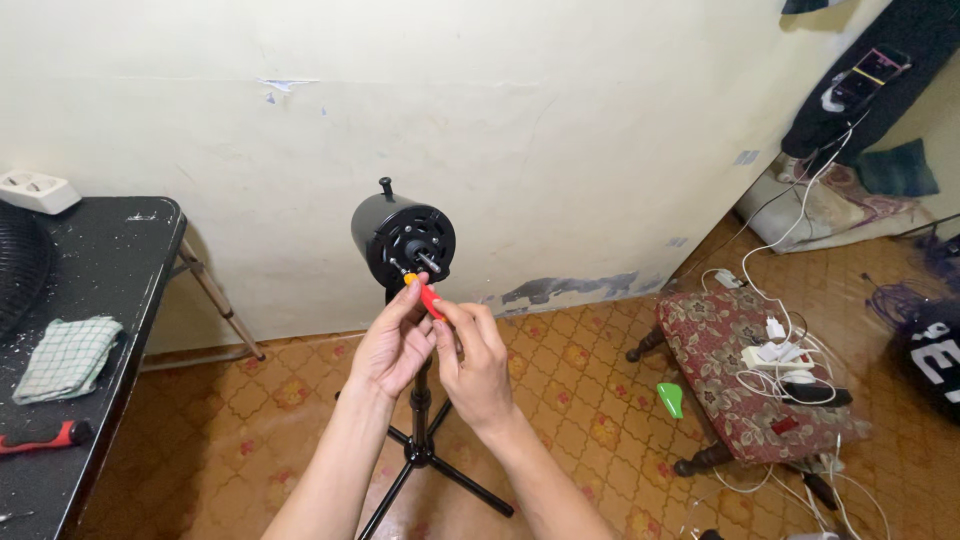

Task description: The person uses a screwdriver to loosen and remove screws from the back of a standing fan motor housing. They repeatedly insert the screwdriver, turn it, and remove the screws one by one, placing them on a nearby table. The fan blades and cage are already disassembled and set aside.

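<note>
A round, glossy black fan motor housing (403, 240) with a bare steel shaft was seen atop a thin black stand (421, 440) on the patterned tile floor (560, 400), against a scuffed cream wall (560, 130). A small red-and-yellow-handled screwdriver (426, 296) was pinched at the motor's face, the left hand (392, 345) closed around its tip end and the right hand (472, 365) closed on its handle. A checked cloth (68, 357) and a red-handled tool (40, 437) lay near the black table's (120, 260) front edge.

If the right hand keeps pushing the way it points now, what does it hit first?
The right hand points its red-handled screwdriver up-left at the black fan motor; it would likely meet the motor's front face first, though depth is unclear.
</note>
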